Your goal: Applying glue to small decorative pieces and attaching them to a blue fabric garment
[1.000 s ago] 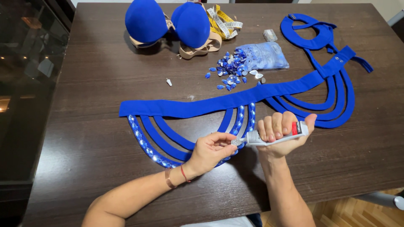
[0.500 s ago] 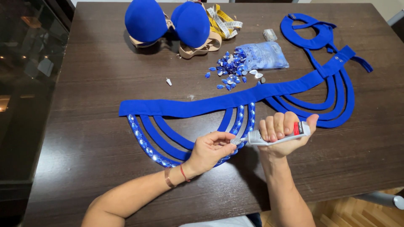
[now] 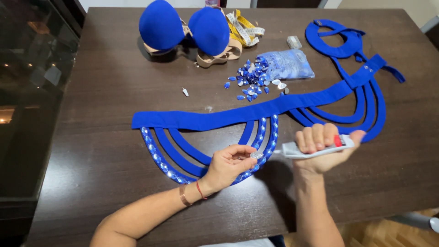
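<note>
Gluing gems onto the blue fabric belt [image 3: 219,116] was the step in hand. Near the table's [image 3: 105,91] front edge, the left hand [image 3: 226,167] pinched a clear gem [image 3: 256,155] over the beaded strap, while the right hand [image 3: 320,148] gripped a soft white glue tube [image 3: 315,148], nozzle toward it. Next called for steady placement, I judged.
</note>
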